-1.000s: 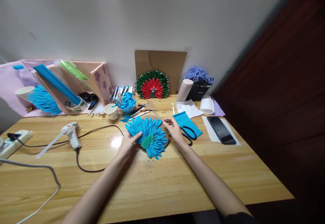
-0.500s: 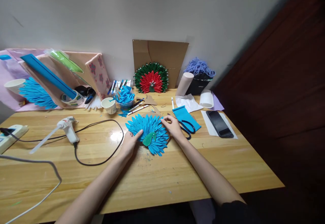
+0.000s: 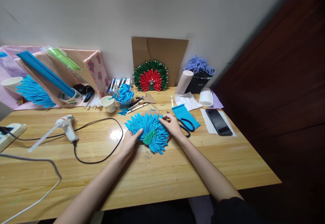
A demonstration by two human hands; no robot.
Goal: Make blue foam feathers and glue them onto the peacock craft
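Note:
Between my hands, just over the table, is a peacock craft made of layered blue petals, with a green bird body near its lower middle. My left hand grips its left edge, thumb on top and fingers underneath. At the upper right edge, my right hand pinches the rim by a blue petal; whether a loose piece is in the fingertips I cannot tell. Black-handled scissors lie right of my right hand, partly over a blue fabric strip.
A glue gun lies at the left, its black cord looping toward the craft. Behind stand a paper cup, a bowl of blue pieces and a red-green peacock against cardboard. A phone lies at the right.
The view has shifted slightly. Both hands keep their hold on the peacock craft, with the right fingers moved only slightly at its rim.

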